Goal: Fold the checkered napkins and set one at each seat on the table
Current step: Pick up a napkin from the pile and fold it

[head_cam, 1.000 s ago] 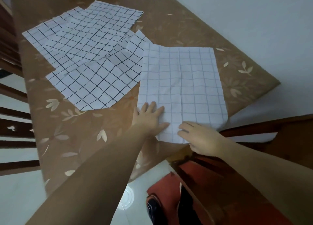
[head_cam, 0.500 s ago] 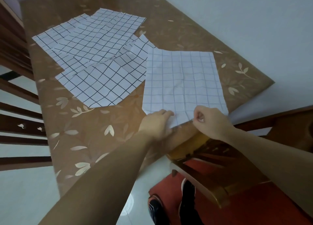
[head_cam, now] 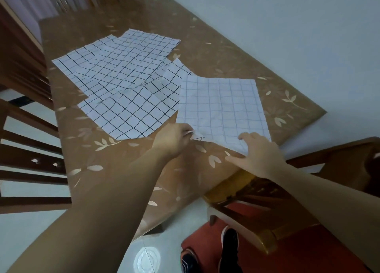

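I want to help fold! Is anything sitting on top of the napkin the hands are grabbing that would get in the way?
Nothing visible does. The left hand pinches the near corner of the pale napkin and the right hand lifts its near edge. Its top is bare. The other napkins lie beside it to the left; its far left corner may overlap one.

- Dim, soft indoor light with a cool cast.
- Round glare spot on the floor tile [head_cam: 147,259], bottom centre.
- Wide-angle bending stretches the frame edges.
- Chair slats [head_cam: 30,145] at left look slightly blurred.
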{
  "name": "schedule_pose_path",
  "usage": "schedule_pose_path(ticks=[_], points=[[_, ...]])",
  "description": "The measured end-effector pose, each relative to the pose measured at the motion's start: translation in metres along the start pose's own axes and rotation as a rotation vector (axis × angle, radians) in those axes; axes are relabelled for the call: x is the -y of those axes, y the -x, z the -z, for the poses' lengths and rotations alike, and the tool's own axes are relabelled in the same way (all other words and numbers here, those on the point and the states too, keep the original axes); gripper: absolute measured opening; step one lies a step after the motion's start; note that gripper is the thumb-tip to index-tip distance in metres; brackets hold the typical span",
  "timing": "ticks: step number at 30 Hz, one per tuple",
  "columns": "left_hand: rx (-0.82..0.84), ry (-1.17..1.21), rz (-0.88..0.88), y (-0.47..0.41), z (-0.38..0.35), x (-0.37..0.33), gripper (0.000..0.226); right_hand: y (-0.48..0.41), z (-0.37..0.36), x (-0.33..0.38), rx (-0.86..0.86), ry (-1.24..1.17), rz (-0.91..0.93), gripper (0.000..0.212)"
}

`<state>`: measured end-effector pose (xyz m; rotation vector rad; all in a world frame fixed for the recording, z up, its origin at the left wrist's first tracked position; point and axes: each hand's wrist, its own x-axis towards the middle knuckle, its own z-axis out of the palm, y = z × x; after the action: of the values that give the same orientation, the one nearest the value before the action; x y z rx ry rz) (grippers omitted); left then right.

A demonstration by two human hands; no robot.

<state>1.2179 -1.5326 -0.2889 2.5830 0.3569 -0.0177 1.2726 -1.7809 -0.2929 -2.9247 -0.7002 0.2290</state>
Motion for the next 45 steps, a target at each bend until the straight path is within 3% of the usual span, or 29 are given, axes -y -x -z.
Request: schedule_pose_path(ticks=[1,6,12,16,21,24,28,30,33,36,39,42,45], points=[[-0.017,0.032,0.001,-0.001,0.002,0.000,0.020,0.002,-0.006,0.006,-0.008,0.039,-0.025,0.062],[-0.109,0.027,-0.022,-0.001,0.019,0.004,0.021,0.002,-0.007,0.001,-0.001,0.057,-0.202,0.005],[-0.062,-0.077,-0.005,0.001,0.043,0.010,0.020,-0.007,0.032,-0.027,0.032,0.120,-0.252,0.020],[-0.044,-0.021,0.031,0.002,0.053,0.011,0.016,-0.011,0.054,-0.039,-0.002,-0.187,-0.253,0.011],[-0.115,0.358,0.127,-0.003,0.065,0.006,0.039,-0.022,0.068,-0.050,-0.139,-0.723,-0.435,0.011],[-0.121,0.552,0.193,-0.010,0.066,0.003,0.029,-0.031,0.067,-0.052,-0.185,-1.055,-0.517,0.018],[-0.184,0.707,0.292,-0.025,0.054,0.009,0.021,-0.049,0.063,-0.052,-0.256,-1.181,-0.584,0.021],[-0.222,0.751,0.348,-0.033,0.043,0.014,0.036,-0.059,0.058,-0.053,-0.253,-1.189,-0.596,0.026],[-0.165,0.829,0.442,-0.042,0.028,0.021,0.049,-0.079,0.044,-0.060,-0.214,-1.181,-0.640,0.028],[-0.027,0.822,0.471,-0.050,0.010,0.031,0.047,-0.101,0.030,-0.069,-0.185,-1.169,-0.654,0.028],[-0.030,0.744,0.493,-0.062,-0.007,0.038,0.042,-0.121,0.021,-0.077,-0.135,-1.170,-0.688,0.019],[-0.139,0.730,0.547,-0.078,-0.015,0.033,0.023,-0.135,0.012,-0.087,0.084,-1.211,-0.730,0.029],[-0.180,0.693,0.551,-0.096,-0.027,0.039,0.018,-0.146,0.010,-0.095,0.312,-1.236,-0.642,0.010]])
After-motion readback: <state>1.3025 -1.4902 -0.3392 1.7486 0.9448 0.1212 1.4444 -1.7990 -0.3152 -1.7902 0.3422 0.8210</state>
